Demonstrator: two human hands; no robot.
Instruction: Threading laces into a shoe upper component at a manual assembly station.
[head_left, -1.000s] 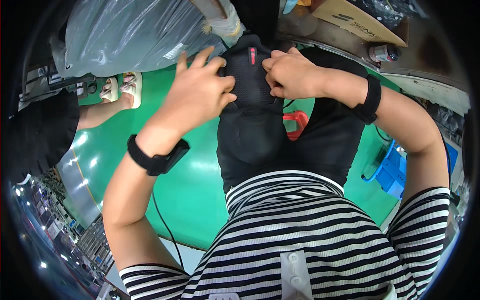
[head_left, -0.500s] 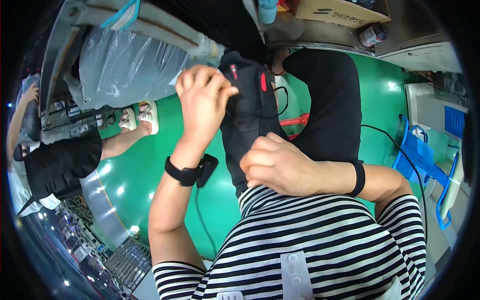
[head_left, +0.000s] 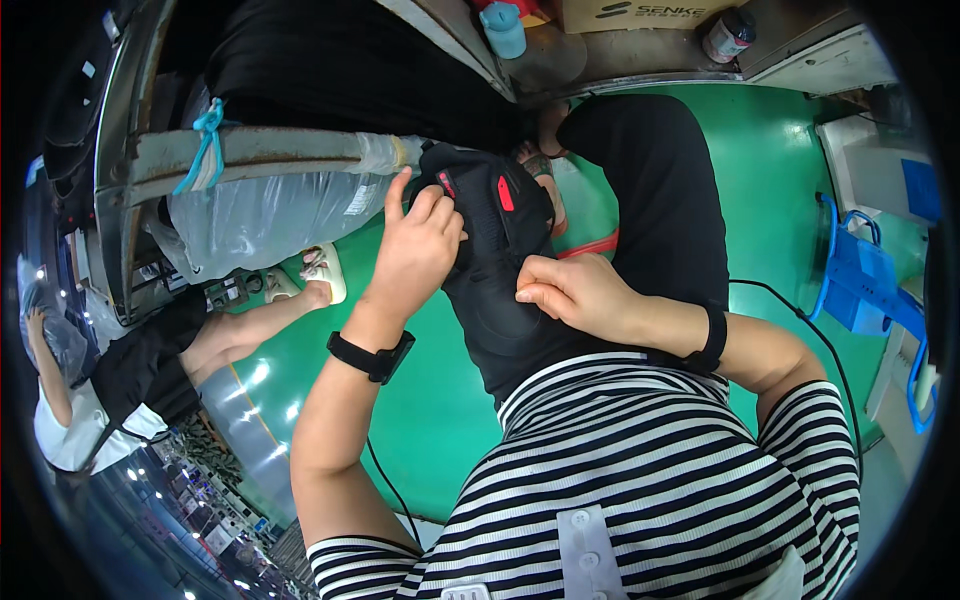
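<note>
1. The black padded pad, with small red marks on its face, lies over the person's lap; it serves as the landmark here.
2. The left hand rests on the pad's left edge, fingers curled over the rim and the forefinger pointing up past its top corner. Its grip is clamped on the pad's edge.
3. The right hand lies against the lower right part of the pad, thumb and fingertips pressed together on the black fabric. Its grip looks pinched on the pad, though the exact hold is partly hidden by the knuckles.
4. A black wristband sits on the left wrist, below and left of the pad; another black band circles the right wrist, to the pad's right.
5. Left of the pad, a clear plastic bag hangs beneath a grey desk edge, tied with a teal strap.
6. Below and left of the pad, another person's bare foot in a pale sandal rests on the green floor.
7. Right of the pad stands a blue plastic stool.
8. Above the pad, a light blue bottle stands beside a cardboard box.
</note>
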